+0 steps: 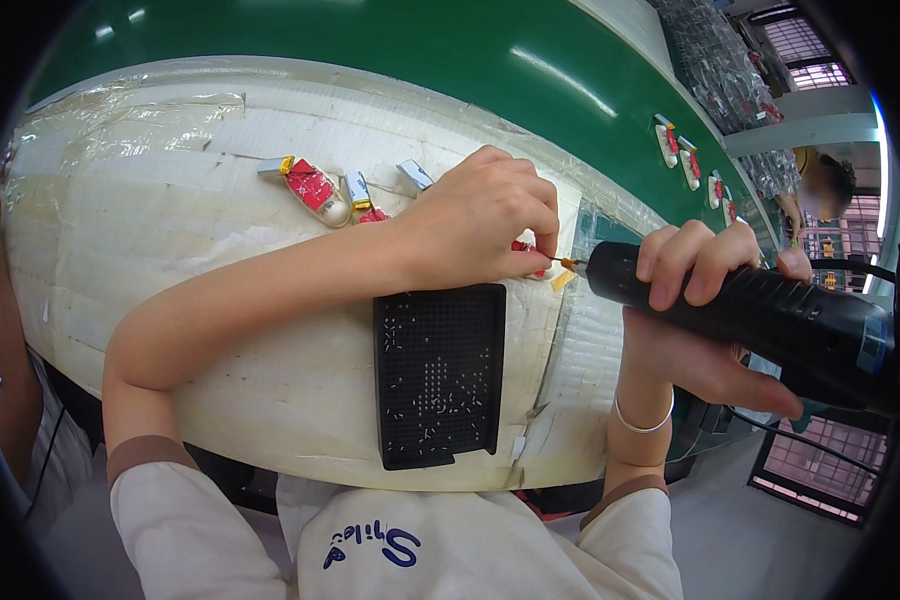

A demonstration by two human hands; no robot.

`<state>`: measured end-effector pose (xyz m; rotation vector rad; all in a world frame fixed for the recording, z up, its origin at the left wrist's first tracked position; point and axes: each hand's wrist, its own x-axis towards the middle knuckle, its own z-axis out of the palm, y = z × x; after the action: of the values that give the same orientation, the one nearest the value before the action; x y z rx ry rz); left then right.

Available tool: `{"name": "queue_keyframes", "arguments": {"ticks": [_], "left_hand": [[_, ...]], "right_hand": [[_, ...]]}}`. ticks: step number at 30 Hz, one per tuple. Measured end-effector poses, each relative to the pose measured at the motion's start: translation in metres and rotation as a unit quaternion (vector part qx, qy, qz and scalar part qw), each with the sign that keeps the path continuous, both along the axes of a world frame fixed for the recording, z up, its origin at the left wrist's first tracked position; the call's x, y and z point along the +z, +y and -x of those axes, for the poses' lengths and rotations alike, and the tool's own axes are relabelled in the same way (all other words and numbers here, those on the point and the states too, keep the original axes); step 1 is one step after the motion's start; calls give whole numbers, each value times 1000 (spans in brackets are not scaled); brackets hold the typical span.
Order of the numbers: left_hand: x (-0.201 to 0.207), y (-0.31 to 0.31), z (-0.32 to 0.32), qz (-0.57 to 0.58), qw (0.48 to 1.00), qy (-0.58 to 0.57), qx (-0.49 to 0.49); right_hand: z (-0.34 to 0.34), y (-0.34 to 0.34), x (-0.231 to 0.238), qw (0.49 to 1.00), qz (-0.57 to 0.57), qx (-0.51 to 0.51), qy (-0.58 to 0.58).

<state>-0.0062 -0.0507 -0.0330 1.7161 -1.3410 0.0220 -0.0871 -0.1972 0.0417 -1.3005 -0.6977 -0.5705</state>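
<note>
My right hand (698, 352) is wrapped round a black electric screwdriver (775, 312). Its thin bit points left and reaches a small red circuit board (534, 263). My left hand (488, 212) pinches that board against the table, its fingertips bent down beside the bit; most of the piece is hidden under the fingers. Just below lies a black tray (392, 400) with many tiny screws, some in rows of holes and some loose. Left of my hand rest a white-cased unit with a red board (312, 188) and a second red board (372, 214), partly covered by my hand.
A silver battery pack (413, 174) lies behind my left hand. Several red-and-white units (690, 168) stand along the green surface (390, 40) at the far right. Another person's arm (8, 340) is at the left edge; a person (818, 190) sits at far right. A black cable (850, 266) runs behind the screwdriver.
</note>
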Motion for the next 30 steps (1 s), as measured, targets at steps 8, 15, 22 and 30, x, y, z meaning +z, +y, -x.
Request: {"name": "queue_keyframes", "arguments": {"ticks": [8, 15, 22, 30], "left_hand": [[-2, 1, 4, 3, 1000, -26, 7], [-1, 1, 5, 6, 999, -43, 9], [24, 14, -11, -163, 986, -34, -30], [13, 23, -13, -235, 969, -47, -57]], "right_hand": [[-3, 1, -3, 999, 8, 41, -6], [-1, -1, -2, 999, 12, 33, -2], [-2, -3, -3, 999, 10, 33, 4], [-8, 8, -21, 997, 2, 73, 37]]}}
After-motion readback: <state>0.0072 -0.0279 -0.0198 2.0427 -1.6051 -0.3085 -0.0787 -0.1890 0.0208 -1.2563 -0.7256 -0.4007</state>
